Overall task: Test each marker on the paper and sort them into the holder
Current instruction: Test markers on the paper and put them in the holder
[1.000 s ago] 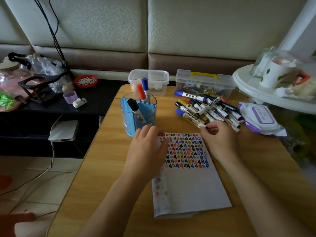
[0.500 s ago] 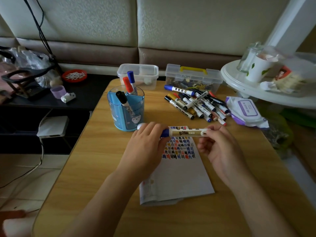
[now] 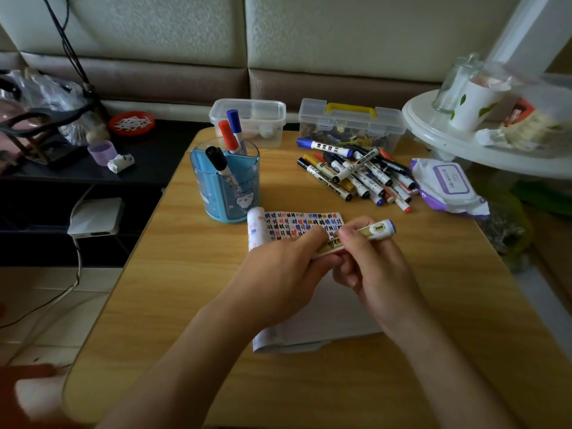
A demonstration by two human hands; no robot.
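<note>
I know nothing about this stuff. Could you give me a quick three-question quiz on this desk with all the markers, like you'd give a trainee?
1. How many markers stand in the blue holder?
2. True or false: the left hand and right hand both grip one cream marker over the paper.
3. What lies just right of the loose marker pile? A) a pack of wipes B) scissors C) a phone
Key: 1. three; 2. true; 3. A.
</note>
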